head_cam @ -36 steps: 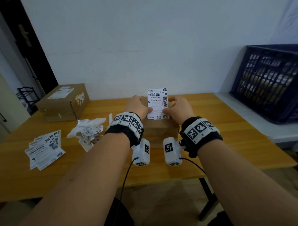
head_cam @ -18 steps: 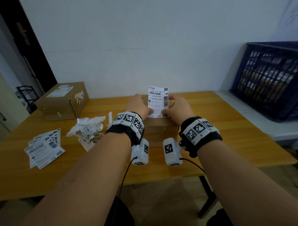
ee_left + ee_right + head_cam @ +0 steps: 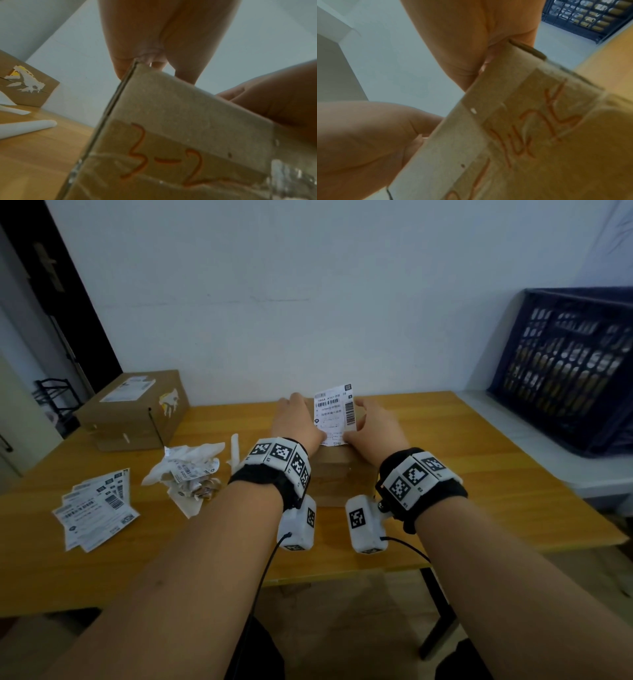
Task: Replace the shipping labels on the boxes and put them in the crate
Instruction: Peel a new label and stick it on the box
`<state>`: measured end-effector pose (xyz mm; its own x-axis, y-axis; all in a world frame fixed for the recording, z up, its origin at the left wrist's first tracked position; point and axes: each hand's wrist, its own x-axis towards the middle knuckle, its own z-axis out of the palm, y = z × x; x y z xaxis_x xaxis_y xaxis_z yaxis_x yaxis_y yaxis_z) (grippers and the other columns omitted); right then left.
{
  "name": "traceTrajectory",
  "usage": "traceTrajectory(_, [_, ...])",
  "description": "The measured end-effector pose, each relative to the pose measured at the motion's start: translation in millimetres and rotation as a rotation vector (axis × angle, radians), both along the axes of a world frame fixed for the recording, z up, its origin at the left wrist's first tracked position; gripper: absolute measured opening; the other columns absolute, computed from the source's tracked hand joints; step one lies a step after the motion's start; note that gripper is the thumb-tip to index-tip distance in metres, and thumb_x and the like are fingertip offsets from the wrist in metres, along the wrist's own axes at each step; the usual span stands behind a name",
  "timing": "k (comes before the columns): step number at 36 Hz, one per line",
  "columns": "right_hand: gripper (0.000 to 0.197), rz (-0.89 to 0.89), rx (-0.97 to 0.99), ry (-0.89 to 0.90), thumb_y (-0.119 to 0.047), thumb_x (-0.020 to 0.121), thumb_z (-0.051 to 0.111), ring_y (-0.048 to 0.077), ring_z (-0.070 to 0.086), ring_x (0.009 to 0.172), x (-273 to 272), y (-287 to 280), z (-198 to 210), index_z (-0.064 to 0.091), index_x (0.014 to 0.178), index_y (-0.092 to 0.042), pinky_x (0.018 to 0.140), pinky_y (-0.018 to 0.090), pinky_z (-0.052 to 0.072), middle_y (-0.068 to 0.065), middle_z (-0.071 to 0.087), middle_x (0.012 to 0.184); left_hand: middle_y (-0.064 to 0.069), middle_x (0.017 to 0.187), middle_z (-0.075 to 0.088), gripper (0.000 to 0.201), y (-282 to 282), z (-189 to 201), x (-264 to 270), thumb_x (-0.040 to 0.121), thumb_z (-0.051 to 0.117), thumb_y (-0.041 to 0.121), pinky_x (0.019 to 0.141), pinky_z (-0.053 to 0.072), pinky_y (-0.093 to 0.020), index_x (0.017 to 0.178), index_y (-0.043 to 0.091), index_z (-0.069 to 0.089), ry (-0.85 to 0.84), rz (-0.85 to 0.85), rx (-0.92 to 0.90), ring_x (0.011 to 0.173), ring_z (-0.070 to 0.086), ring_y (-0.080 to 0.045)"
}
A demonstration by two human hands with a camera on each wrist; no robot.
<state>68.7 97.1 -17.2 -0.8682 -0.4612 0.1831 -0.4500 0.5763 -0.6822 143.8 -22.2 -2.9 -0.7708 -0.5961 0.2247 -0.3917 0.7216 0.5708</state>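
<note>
Pressing the near edge of the new label (image 3: 334, 414) down onto the top of the small box (image 3: 337, 474), I had both hands on it: my left hand (image 3: 297, 422) pinched the label's near left corner with the thumb while the fingers reached along the box's left side, and my right hand (image 3: 375, 428) did the same at the near right corner. Compared with a second before, the label had tipped back a little and sat lower between my hands, its far half still standing up off the cardboard and slightly curled. I judged that the near strip was tacked and the rest still had to be smoothed flat, away from me, or it could crease.

The box sat on the table (image 3: 479, 474) right between my wrists, with orange handwriting on the side facing me, as the wrist views showed. Neither hand had let go.

To the left of my left hand lay a crumpled heap of peeled labels and backing (image 3: 186, 470), and further left a fan of fresh labels (image 3: 94, 508). Beyond those, far left, stood a bigger box (image 3: 137, 409) with a label on its top. The dark blue crate (image 3: 565, 368) waited well off to the right of my right hand; nothing had gone toward it yet.
</note>
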Motion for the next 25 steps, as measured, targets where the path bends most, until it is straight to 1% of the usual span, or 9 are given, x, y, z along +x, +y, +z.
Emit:
traceTrajectory(4, [0.063,-0.005,0.007,0.035,-0.007,0.083,0.065,0.018,0.054,0.095,1,1,1,0.042,0.140,-0.018,0.079,0.026,0.046,0.007,0.044,0.130,-0.004,0.120,0.048,0.035,-1,-1,1,0.081,0.072,0.011,0.078,0.040,-0.023,0.111,0.014,0.054,-0.009,-0.071,-0.099,0.101,0.053,-0.018])
traceTrajectory(7, [0.054,-0.019,0.037,0.070,-0.003,0.084,0.060,0.018,0.054,0.091,2,2,-1,0.049,0.134,-0.020,0.073,0.026,0.046,0.006,0.038,0.135,0.000,0.122,0.058,0.021,-2,-2,3,0.089,0.061,0.010,0.085,0.044,-0.025,0.107,0.020,0.066,-0.041,-0.142,-0.151,0.110,0.056,-0.019])
traceTrajectory(9, [0.045,-0.021,0.091,0.130,-0.004,0.084,0.056,0.022,0.054,0.101,2,4,-1,0.057,0.125,-0.022,0.078,0.028,0.046,0.005,0.040,0.136,0.002,0.124,0.062,0.025,-3,-3,3,0.092,0.053,0.014,0.093,0.046,-0.031,0.108,0.025,0.070,-0.084,-0.171,-0.157,0.116,0.054,-0.019])
traceTrajectory(10, [0.041,-0.012,0.139,0.178,-0.007,0.085,0.055,0.023,0.051,0.111,1,4,-2,0.061,0.121,-0.024,0.088,0.030,0.045,0.005,0.042,0.136,0.001,0.125,0.062,0.027,-4,-4,3,0.092,0.051,0.015,0.096,0.046,-0.034,0.107,0.028,0.071,-0.104,-0.180,-0.151,0.118,0.054,-0.019])
traceTrajectory(11, [0.038,0.005,0.200,0.228,-0.011,0.086,0.054,0.024,0.045,0.120,0,4,-2,0.064,0.119,-0.027,0.098,0.032,0.039,0.003,0.045,0.135,0.000,0.126,0.062,0.029,-6,-4,3,0.092,0.050,0.016,0.097,0.047,-0.036,0.106,0.031,0.071,-0.120,-0.187,-0.140,0.117,0.054,-0.020])
traceTrajectory(13, [0.035,0.038,0.297,0.283,-0.019,0.091,0.050,0.024,0.038,0.128,-3,4,-4,0.067,0.117,-0.034,0.107,0.035,0.029,0.000,0.048,0.136,-0.004,0.128,0.058,0.032,-9,-6,2,0.092,0.047,0.019,0.096,0.047,-0.039,0.108,0.036,0.069,-0.158,-0.192,-0.127,0.111,0.056,-0.022])
traceTrajectory(16, [0.036,0.052,0.332,0.210,-0.027,0.093,0.045,0.023,0.032,0.136,-10,3,-5,0.065,0.120,-0.041,0.113,0.040,0.026,-0.001,0.045,0.143,-0.005,0.134,0.051,0.035,-13,-7,-1,0.094,0.044,0.024,0.101,0.043,-0.040,0.120,0.038,0.063,-0.234,-0.226,-0.123,0.116,0.052,-0.024])
traceTrajectory(22, [0.044,0.074,0.389,0.111,-0.026,0.095,0.040,0.026,0.024,0.143,-21,-5,-1,0.054,0.132,-0.044,0.118,0.044,0.018,0.005,0.033,0.154,0.002,0.150,0.038,0.049,-22,0,-9,0.090,0.049,0.015,0.112,0.028,-0.040,0.135,0.036,0.051,-0.358,-0.349,-0.117,0.134,0.033,-0.023])
traceTrajectory(25, [0.044,0.093,0.419,0.079,-0.025,0.099,0.038,0.026,0.017,0.146,-26,-8,5,0.050,0.138,-0.042,0.119,0.041,0.011,0.008,0.027,0.157,0.000,0.147,0.041,0.050,-25,6,-15,0.089,0.053,0.017,0.108,0.027,-0.034,0.137,0.033,0.050,-0.379,-0.362,-0.177,0.132,0.032,-0.026])
